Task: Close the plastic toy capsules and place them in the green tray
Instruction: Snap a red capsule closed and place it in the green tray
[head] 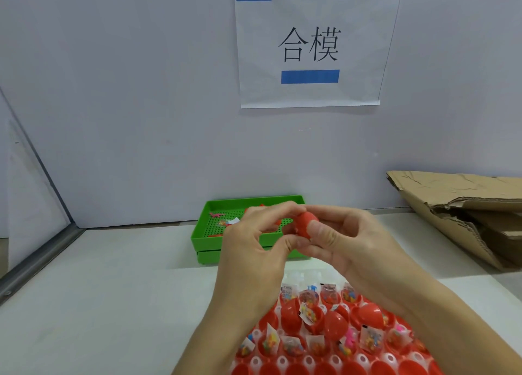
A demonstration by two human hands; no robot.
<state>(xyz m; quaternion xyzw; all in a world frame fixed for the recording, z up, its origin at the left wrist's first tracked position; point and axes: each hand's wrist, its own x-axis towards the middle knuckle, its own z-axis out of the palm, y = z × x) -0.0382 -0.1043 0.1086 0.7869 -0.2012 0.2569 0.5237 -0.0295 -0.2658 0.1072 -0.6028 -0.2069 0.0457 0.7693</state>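
Both hands meet in mid-air over the table, in front of the green tray [203, 234]. My right hand [358, 244] grips a red plastic capsule [306, 223], thumb across its front. My left hand [254, 241] pinches the same capsule from the left side, fingers curled round its edge. Whether the capsule's two halves are fully joined is hidden by the fingers. The green tray holds a few small toy bits and red pieces. Below my wrists lies a holder [333, 357] with several open red capsule halves [334, 325], many holding small bagged toys.
The white table [113, 290] ends at a pale wall with a paper sign [310, 46]. Flattened brown cardboard [463, 210] lies at the right back. A metal frame edge [36, 258] runs along the left side.
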